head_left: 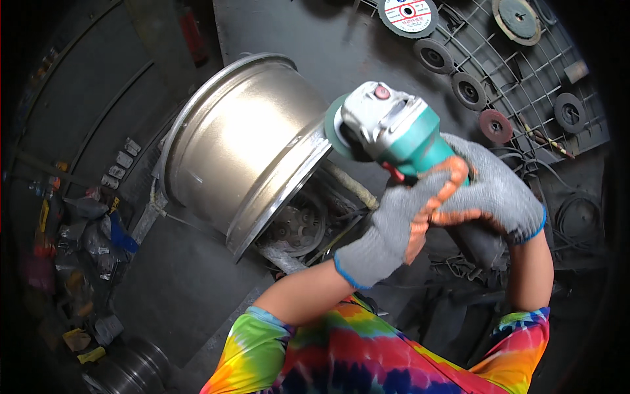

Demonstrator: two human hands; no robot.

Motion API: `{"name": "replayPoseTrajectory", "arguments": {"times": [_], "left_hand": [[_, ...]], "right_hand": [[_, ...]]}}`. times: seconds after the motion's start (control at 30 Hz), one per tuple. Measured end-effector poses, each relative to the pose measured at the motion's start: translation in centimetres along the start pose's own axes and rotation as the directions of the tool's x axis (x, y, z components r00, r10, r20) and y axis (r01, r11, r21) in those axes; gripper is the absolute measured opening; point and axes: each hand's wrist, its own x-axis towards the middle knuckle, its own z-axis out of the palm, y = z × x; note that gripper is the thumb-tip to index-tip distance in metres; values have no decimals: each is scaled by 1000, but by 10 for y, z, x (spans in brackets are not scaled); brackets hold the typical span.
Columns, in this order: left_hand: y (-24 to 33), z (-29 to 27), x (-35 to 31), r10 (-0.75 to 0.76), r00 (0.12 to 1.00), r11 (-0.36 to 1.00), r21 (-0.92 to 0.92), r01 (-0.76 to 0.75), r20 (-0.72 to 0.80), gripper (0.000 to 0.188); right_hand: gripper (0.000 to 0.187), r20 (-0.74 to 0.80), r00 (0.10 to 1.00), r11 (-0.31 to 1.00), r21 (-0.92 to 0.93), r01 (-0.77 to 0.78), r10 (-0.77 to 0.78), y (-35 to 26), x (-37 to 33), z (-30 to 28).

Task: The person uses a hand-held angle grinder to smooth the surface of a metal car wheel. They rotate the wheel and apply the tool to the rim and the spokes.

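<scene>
A teal and silver angle grinder is held up in both gloved hands. My left hand, in a grey knit glove with orange on the palm and fingers, is closed at the near side of its body. My right hand wraps the body from the right in a matching glove. The green disc faces left, at the rim edge of a bare metal car wheel. Whether disc and rim touch, I cannot tell. The wheel lies on its side, its barrel shiny and its open face angled toward my left forearm.
Several grinding discs hang on a wire rack at the far right. Cables coil along the right side. Tools and bags clutter the left, and another metal wheel sits at the lower left. A rod stands beside the wheel.
</scene>
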Motion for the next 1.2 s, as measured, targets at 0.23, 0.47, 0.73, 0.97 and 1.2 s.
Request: {"name": "replayPoseTrajectory", "arguments": {"times": [0.23,0.47,0.73,0.97,1.2], "left_hand": [[7,5,-15,201,979,906,383,-182,-10,42],[0,27,-77,-90,975,941,-339,16,-204,41],[-10,4,-40,-1,991,986,-164,-20,-130,53],[-2,9,24,106,980,983,-133,-128,-166,46],[3,-2,51,-22,969,964,-262,-44,-247,46]], "right_hand": [[88,71,997,994,-108,15,-8,-24,-12,7],[103,269,962,951,-285,120,-41,-38,-6,19],[97,195,980,940,-338,35,34,-36,2,0],[73,107,994,993,-115,3,9,-14,15,-21],[59,-37,979,976,-101,194,-198,12,17,-20]]}}
